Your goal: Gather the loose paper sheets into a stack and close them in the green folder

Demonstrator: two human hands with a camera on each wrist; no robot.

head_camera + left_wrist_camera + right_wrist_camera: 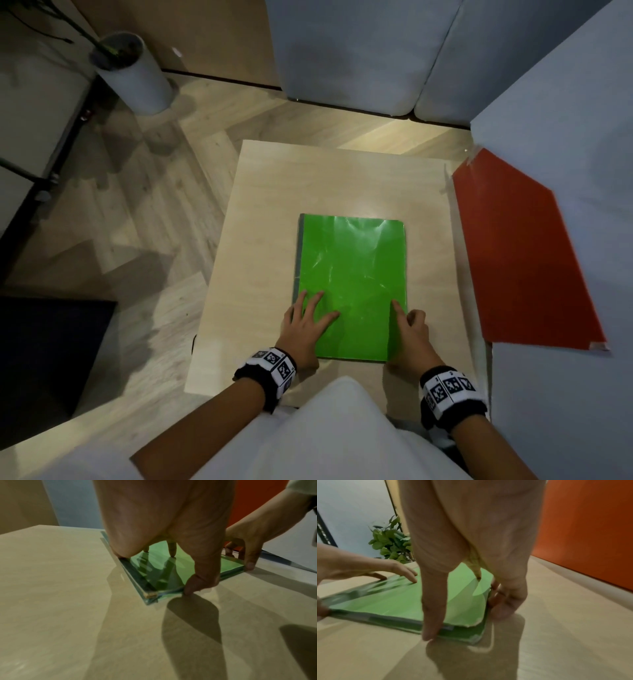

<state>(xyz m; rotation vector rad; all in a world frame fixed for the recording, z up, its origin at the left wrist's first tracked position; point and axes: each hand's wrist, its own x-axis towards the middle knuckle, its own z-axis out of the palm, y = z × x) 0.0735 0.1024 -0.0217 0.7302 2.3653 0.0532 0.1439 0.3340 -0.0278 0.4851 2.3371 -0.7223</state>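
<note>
The green folder (352,274) lies closed and flat on the pale wooden table (274,192), its dark spine on the left. My left hand (308,318) rests on its near left corner, straight fingers spread on the cover (229,565) and thumb against the near edge. My right hand (409,325) is at the near right corner: its index finger lies on the cover (393,601), the thumb touches the near edge, and the other fingers curl beside the right edge. The paper sheets are hidden; only the folder's layered edge shows.
A red panel (520,257) leans against the grey wall just right of the table. Grey sofa cushions (359,51) stand behind it, and a white plant pot (137,78) sits on the floor at the far left. A dark block (51,342) lies on the floor to the left.
</note>
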